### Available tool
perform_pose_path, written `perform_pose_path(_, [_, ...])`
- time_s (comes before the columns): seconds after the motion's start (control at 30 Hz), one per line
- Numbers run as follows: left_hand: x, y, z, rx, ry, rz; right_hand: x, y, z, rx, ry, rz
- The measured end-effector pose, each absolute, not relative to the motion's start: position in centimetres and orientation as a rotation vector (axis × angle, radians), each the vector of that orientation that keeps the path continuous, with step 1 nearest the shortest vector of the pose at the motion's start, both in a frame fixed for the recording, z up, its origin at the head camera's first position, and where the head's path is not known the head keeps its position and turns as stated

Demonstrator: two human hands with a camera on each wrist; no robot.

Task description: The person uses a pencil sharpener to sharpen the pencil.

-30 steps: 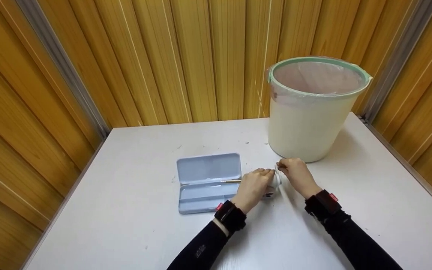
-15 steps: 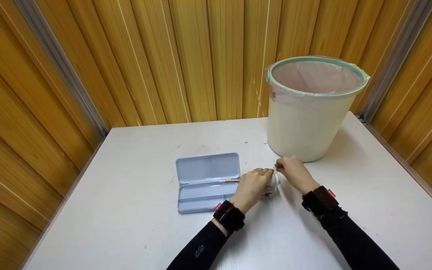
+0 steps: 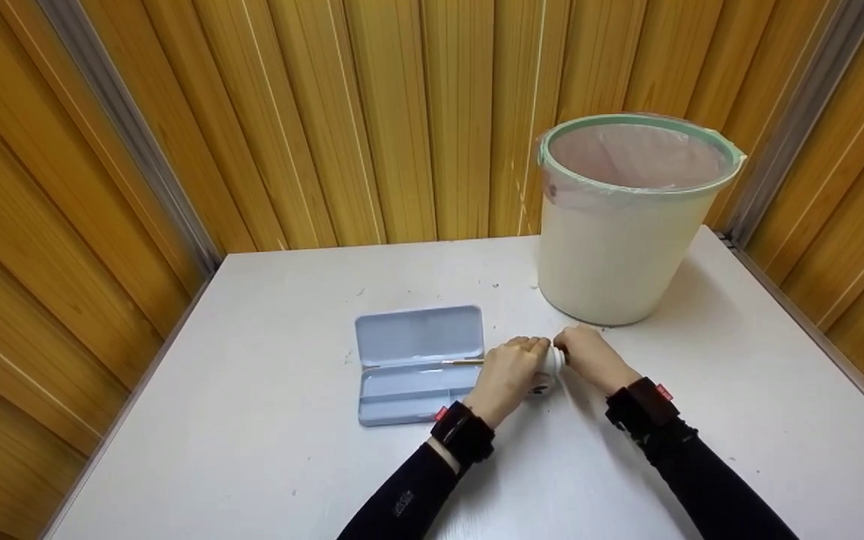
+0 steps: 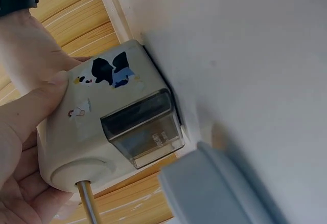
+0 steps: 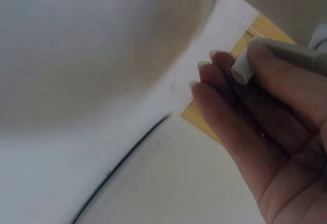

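Note:
My left hand [image 3: 508, 375] grips a white crank pencil sharpener [image 4: 87, 121], which rests on the table. Cow-patterned stickers mark its side, and a clear shavings drawer [image 4: 148, 132] faces the camera in the left wrist view. A pencil [image 3: 463, 362] sticks out of its left end, passing over the pencil case. At the other end, my right hand [image 3: 594, 358] holds the crank's white knob [image 5: 242, 71] between thumb and fingers. In the head view that hand hides most of the crank. The open light-blue pencil case [image 3: 418, 336] lies left of the sharpener, partly behind my left hand.
A tall cream bin [image 3: 612, 262] with a green rim and a plastic liner stands behind my right hand. The white table [image 3: 252, 360] bears small dark specks. Wood-patterned walls [image 3: 372, 127] rise beyond its back and side edges.
My right hand has dipped slightly at the sharpener's right end, still holding the crank, which has turned out of sight. The left hand, sharpener and pencil case keep their places.

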State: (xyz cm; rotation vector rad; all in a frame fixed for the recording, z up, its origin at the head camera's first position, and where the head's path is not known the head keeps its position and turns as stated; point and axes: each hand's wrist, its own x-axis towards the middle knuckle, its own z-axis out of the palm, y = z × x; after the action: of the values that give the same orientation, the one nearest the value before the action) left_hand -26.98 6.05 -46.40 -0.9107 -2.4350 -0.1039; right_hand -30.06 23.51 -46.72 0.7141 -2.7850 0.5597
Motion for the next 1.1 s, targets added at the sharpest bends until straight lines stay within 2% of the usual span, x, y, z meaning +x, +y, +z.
perform_pose_path(0.33, [-26.7, 6.4, -46.0, -0.850, -2.456, -0.110, -28.3, 23.5, -47.6, 0.617, -2.825, 0.614])
perform_pose_path(1.1, [-26.3, 7.3, -45.9, -0.745, -2.478, -0.012, -25.8, 23.9, -47.0, 0.693, -2.830, 0.758])
